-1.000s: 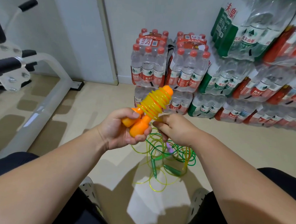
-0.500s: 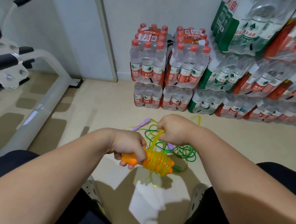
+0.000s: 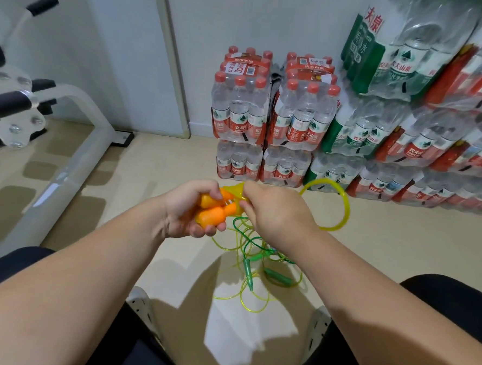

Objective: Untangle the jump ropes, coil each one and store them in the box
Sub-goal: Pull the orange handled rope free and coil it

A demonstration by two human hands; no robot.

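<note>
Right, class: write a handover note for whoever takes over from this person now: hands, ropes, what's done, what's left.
Left hand grips both orange handles together.
Right hand pinches the yellow rope beside the handles; one loop swings out to the right.
Green jump rope lies tangled with thin yellow cord on the floor between the feet.
Done: nothing stored; no box in view.
Left: finish winding the yellow rope, untangle and coil the rest, box all.
</note>
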